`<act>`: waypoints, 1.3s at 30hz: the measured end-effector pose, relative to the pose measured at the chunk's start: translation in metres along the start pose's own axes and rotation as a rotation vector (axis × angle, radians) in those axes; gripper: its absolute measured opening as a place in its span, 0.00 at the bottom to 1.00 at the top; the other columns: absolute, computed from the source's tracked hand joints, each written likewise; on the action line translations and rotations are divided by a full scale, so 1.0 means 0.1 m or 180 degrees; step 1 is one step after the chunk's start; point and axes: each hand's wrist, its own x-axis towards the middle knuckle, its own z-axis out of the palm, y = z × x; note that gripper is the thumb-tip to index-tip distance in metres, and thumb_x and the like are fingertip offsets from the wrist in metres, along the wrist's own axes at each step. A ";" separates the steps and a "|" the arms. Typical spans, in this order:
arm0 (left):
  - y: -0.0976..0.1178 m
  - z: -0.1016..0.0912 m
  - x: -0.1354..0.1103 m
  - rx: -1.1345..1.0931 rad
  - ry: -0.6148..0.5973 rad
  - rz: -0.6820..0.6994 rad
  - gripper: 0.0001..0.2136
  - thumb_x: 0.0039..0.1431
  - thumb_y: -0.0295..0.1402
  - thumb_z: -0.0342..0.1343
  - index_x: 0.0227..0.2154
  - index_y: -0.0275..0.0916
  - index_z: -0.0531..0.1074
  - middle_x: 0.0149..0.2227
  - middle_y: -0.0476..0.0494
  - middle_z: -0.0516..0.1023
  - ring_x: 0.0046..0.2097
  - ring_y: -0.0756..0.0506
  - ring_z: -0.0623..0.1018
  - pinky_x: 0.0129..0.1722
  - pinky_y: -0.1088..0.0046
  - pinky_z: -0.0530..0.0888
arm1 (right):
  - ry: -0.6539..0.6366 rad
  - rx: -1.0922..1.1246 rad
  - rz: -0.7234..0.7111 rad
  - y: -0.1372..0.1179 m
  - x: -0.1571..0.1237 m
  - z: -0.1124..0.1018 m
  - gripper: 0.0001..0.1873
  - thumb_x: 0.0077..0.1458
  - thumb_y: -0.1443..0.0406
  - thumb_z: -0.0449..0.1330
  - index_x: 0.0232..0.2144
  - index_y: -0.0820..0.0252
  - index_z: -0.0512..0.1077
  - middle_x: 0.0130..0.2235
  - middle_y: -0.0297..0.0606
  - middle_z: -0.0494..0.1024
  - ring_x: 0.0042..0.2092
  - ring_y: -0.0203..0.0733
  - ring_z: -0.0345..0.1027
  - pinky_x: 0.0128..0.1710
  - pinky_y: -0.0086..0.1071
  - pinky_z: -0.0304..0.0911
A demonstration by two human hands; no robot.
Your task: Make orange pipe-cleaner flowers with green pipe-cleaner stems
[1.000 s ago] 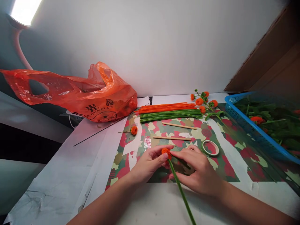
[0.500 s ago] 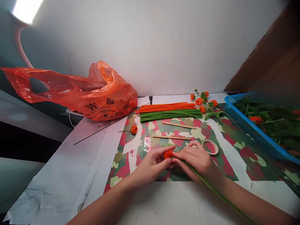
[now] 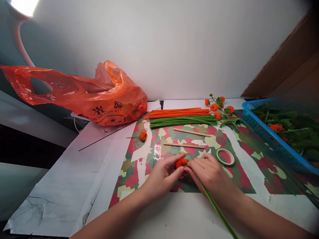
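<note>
Between my hands is an orange pipe-cleaner flower head (image 3: pixel 181 162). The fingers and thumb of my left hand (image 3: pixel 166 173) are closed around its left side. My right hand (image 3: pixel 207 172) pinches the green pipe cleaner (image 3: pixel 216 206) close beneath the flower head; its long end runs over the hand toward the lower right. The exact join is hidden by my fingers. A roll of tape (image 3: pixel 225 157) lies just beyond my right hand, and two thin wooden sticks (image 3: pixel 183 145) lie beyond both hands.
Orange pipe cleaners (image 3: pixel 178 113) and green pipe cleaners (image 3: pixel 183 121) lie across the back. A small orange flower (image 3: pixel 143 135) rests at left, near an orange plastic bag (image 3: pixel 119 99). A finished flower stem (image 3: pixel 223 113) lies back right, beside a blue basket (image 3: pixel 281 139) of leaves and flowers.
The green pipe cleaner's free end has swung left and now hangs more steeply. Both hands stay on the flower with slight shifts. The whole view has shifted a little.
</note>
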 end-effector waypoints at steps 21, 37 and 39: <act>0.04 -0.06 -0.04 0.1055 0.0024 0.1026 0.18 0.63 0.32 0.50 0.55 0.40 0.69 0.47 0.39 0.78 0.47 0.42 0.76 0.48 0.67 0.70 | -0.0376 0.3249 0.1996 -0.09 0.03 -0.03 0.22 0.64 0.57 0.47 0.19 0.58 0.59 0.18 0.28 0.60 0.21 0.32 0.55 0.20 0.25 0.53; 0.07 -0.11 0.04 -0.0793 -0.0824 -0.0515 0.17 0.57 0.44 0.56 0.38 0.34 0.76 0.24 0.46 0.72 0.26 0.51 0.72 0.27 0.76 0.67 | 0.0188 0.1816 -0.0034 0.15 0.04 -0.15 0.14 0.56 0.71 0.56 0.44 0.56 0.71 0.38 0.41 0.76 0.39 0.40 0.71 0.37 0.31 0.69; 0.06 -0.11 0.05 -0.0771 -0.0863 -0.0532 0.17 0.57 0.45 0.56 0.36 0.34 0.76 0.25 0.46 0.73 0.26 0.52 0.72 0.28 0.76 0.66 | 0.0302 0.1773 -0.0099 0.16 0.04 -0.14 0.12 0.56 0.71 0.55 0.42 0.56 0.72 0.35 0.40 0.76 0.37 0.39 0.71 0.35 0.30 0.69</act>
